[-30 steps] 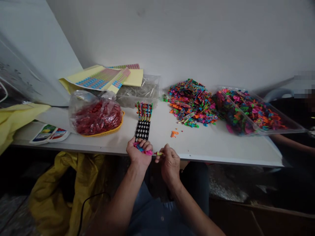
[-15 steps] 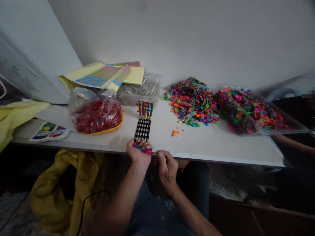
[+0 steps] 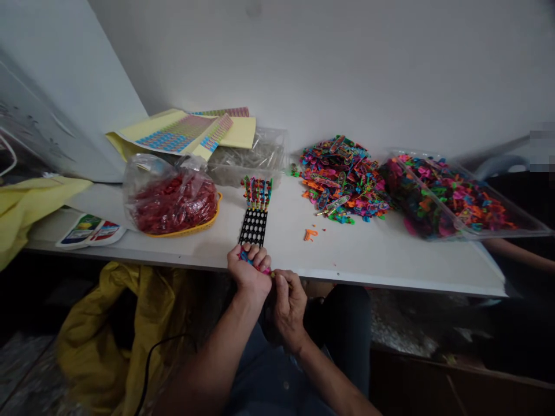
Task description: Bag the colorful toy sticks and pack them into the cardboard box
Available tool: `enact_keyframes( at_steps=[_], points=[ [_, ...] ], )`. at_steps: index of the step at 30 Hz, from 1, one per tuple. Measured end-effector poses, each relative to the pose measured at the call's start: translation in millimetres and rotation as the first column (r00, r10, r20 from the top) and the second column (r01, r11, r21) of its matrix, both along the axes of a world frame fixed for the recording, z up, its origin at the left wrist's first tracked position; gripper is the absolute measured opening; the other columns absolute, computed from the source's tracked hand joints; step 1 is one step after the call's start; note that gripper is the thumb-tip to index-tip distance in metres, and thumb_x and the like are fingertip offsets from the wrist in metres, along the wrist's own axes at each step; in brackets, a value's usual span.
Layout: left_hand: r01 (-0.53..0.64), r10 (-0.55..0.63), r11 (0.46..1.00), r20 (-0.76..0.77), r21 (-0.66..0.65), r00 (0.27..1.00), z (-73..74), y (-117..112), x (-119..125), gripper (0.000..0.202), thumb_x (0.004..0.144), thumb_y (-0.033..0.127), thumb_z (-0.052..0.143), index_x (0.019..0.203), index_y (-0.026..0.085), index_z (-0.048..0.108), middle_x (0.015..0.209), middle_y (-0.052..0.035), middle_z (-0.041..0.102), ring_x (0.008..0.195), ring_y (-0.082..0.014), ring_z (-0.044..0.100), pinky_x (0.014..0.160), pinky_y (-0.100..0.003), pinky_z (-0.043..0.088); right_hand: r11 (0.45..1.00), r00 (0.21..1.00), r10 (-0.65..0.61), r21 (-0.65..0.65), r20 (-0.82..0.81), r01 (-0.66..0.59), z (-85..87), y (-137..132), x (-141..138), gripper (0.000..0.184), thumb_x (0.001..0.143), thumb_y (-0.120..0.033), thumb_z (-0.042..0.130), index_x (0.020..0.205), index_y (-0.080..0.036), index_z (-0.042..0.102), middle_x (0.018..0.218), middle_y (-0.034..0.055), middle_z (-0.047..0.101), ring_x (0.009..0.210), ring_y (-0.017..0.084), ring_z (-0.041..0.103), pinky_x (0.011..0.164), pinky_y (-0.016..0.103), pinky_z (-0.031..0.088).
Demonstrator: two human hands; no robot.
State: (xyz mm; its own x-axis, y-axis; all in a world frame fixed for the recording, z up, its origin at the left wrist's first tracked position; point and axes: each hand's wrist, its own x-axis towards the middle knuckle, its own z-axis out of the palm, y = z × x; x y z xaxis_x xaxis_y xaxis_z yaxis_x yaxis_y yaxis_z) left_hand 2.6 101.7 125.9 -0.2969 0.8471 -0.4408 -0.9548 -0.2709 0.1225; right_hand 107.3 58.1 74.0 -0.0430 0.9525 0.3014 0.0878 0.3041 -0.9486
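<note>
**L hand (image 3: 248, 273):** fingers curled shut round pink-and-blue plastic pcs (image 3: 254, 264); pcs partly hidden by fingers.

**R hand (image 3: 288, 306):** fingers & thumb pressed together, pinching near yellow-green tip (image 3: 273, 275); exact grip hidden. Just beside L hand.

**Held pcs location:** between both hands, over front edge of white worktop (image 3: 368, 260).

**Nearest item:** black perforated board (image 3: 253, 227), flat on worktop, just past L hand; row of coloured pcs (image 3: 256, 193) stands upright at its far end.

**Right of board:** loose pile of multicolour plastic pcs (image 3: 342, 182); small orange pcs (image 3: 309, 234) lie apart, nearer front. Clear plastic tray of similar pcs (image 3: 451, 199) touches pile.

**Left of board:** clear bag of red pcs (image 3: 173, 203) in yellow basket (image 3: 191, 230); printed cards (image 3: 90, 231) near front edge.

**Rear, by wall:** sticker sheets (image 3: 182, 134) on yellow backing, beside clear box (image 3: 247, 159).

**Far R:** co-worker's forearm (image 3: 515, 255), beyond tray.

**Below worktop:** yellow bag (image 3: 95, 341).
</note>
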Motion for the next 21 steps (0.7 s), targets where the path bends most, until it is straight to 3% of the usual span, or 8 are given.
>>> enact_keyframes(
  at_steps=[3, 6, 8, 12, 15, 18, 19, 21],
  points=[
    [0.027, -0.027, 1.0, -0.011, 0.011, 1.0, -5.8, -3, -3, 0.017, 0.08, 0.026, 0.049, 0.069, 0.02, 0.038, 0.055, 0.0074, 0.028, 0.038, -0.0062, 0.027, 0.037, -0.02, 0.015, 0.997, 0.999, 0.054, -0.053, 0.004, -0.054, 0.4, -3, 1, 0.026, 0.101, -0.038, 0.048, 0.095, -0.022, 0.067, 0.088, 0.0048, 0.066, 0.083, 0.019, 0.058, 0.079, 0.031, 0.047],
    [0.041, -0.041, 0.999, -0.022, 0.012, 0.999, -9.4, -6, -15, 0.017, 0.08, 0.025, 0.05, 0.068, 0.02, 0.039, 0.055, 0.007, 0.029, 0.039, -0.0066, 0.028, 0.036, -0.02, 0.018, 0.952, 0.975, 0.217, -0.215, -0.037, -0.22, 11.2, -2, 6, 0.033, 0.101, -0.046, 0.047, 0.105, -0.022, 0.069, 0.091, 0.0054, 0.067, 0.085, 0.019, 0.06, 0.08, 0.031, 0.047],
    [0.031, -0.027, 0.999, -0.076, 0.041, 0.997, -6.8, -6, -24, 0.017, 0.081, 0.025, 0.05, 0.068, 0.019, 0.041, 0.056, 0.0065, 0.03, 0.039, -0.007, 0.029, 0.036, -0.02, 0.021, 0.849, 0.919, 0.363, -0.353, -0.15, -0.393, 23.0, 4, 11, 0.041, 0.101, -0.053, 0.044, 0.111, -0.021, 0.068, 0.087, 0.0052, 0.067, 0.077, 0.018, 0.06, 0.072, 0.029, 0.048],
    [0.161, -0.107, 0.97, -0.273, 0.182, 0.956, 7.8, -4, -36, 0.018, 0.084, 0.029, 0.051, 0.07, 0.018, 0.049, 0.06, 0.0049, 0.036, 0.041, -0.0075, 0.03, 0.035, -0.019, 0.023, 0.534, 0.706, 0.657, -0.498, -0.266, -0.684, 47.4, 34, 20, 0.041, 0.097, -0.054, 0.053, 0.097, -0.018, 0.072, 0.084, 0.0049, 0.069, 0.07, 0.015, 0.061, 0.065, 0.026, 0.046],
    [0.364, -0.262, 0.911, -0.409, 0.194, 0.874, 16.3, 1, -38, 0.023, 0.086, 0.035, 0.053, 0.072, 0.017, 0.055, 0.063, 0.0014, 0.046, 0.044, -0.0098, 0.039, 0.037, -0.021, 0.032, 0.416, 0.581, 0.796, -0.545, -0.17, -0.728, 59.0, 58, 17, 0.034, 0.089, -0.05, 0.067, 0.088, -0.017, 0.074, 0.08, 0.0021, 0.069, 0.066, 0.012, 0.056, 0.065, 0.024, 0.043],
    [0.337, -0.213, 0.927, -0.511, 0.163, 0.833, 13.9, 9, -46, 0.035, 0.091, 0.046, 0.054, 0.081, 0.014, 0.064, 0.074, -0.0066, 0.06, 0.06, -0.0172, 0.057, 0.053, -0.028, 0.048, 0.395, 0.536, 0.836, -0.553, -0.114, -0.733, 62.2, 76, 4, 0.033, 0.082, -0.051, 0.075, 0.088, -0.018, 0.073, 0.071, -0.0024, 0.063, 0.056, 0.009, 0.047, 0.056, 0.021, 0.039],
    [0.265, -0.146, 0.953, -0.546, 0.145, 0.825, 10.1, 11, -51, 0.036, 0.092, 0.048, 0.055, 0.085, 0.014, 0.066, 0.081, -0.009, 0.064, 0.068, -0.0192, 0.061, 0.059, -0.029, 0.051, 0.425, 0.553, 0.827, -0.532, -0.101, -0.733, 61.5, 82, -1, 0.033, 0.081, -0.05, 0.075, 0.088, -0.019, 0.072, 0.07, -0.0027, 0.062, 0.056, 0.009, 0.047, 0.055, 0.022, 0.04],
    [0.088, -0.011, 0.992, -0.655, 0.085, 0.756, -1.9, 16, -64, 0.026, 0.089, 0.042, 0.064, 0.089, 0.017, 0.07, 0.096, -0.0096, 0.068, 0.086, -0.0209, 0.063, 0.07, -0.027, 0.052, 0.542, 0.626, 0.777, -0.445, -0.056, -0.713, 57.3, 96, -13, 0.031, 0.082, -0.049, 0.074, 0.087, -0.019, 0.07, 0.072, -0.0018, 0.062, 0.06, 0.011, 0.051, 0.058, 0.023, 0.044]
  ],
)
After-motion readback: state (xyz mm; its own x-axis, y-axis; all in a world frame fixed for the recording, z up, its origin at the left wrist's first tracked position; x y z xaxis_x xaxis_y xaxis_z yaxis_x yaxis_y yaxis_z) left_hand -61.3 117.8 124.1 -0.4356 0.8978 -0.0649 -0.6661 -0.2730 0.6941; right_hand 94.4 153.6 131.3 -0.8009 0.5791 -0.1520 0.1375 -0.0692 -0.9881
